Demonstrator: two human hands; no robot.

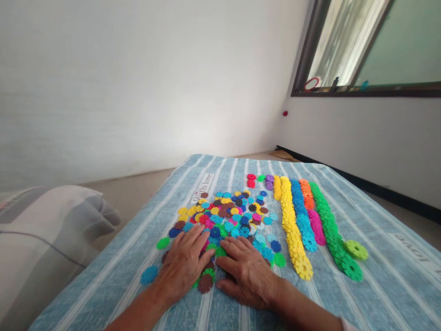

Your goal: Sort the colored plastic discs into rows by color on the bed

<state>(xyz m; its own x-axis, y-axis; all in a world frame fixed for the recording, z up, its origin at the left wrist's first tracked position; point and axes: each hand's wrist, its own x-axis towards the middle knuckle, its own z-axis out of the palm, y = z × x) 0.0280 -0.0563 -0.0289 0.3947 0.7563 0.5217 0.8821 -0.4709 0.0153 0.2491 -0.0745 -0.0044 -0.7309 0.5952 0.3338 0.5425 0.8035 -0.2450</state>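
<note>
A loose pile of notched plastic discs [225, 209] in mixed colours is spread over the middle of the table. My left hand [186, 255] lies palm down on the pile's near left side, fingers stretched out over several discs. Beside it, my right hand [246, 271] rests flat on the near right side with its fingers spread. Neither hand grips a disc; those beneath the palms are hidden. A brown disc [206, 283] shows between the hands, and a blue disc [149, 275] lies just left of my left wrist.
Right of the pile run overlapping rows of discs: yellow [292, 225], blue [299, 202], orange and pink, and green [325, 214]. A striped blue cloth [138, 248] covers the table. Cloth-covered furniture [44, 253] stands at left; a window [372, 46] is at upper right.
</note>
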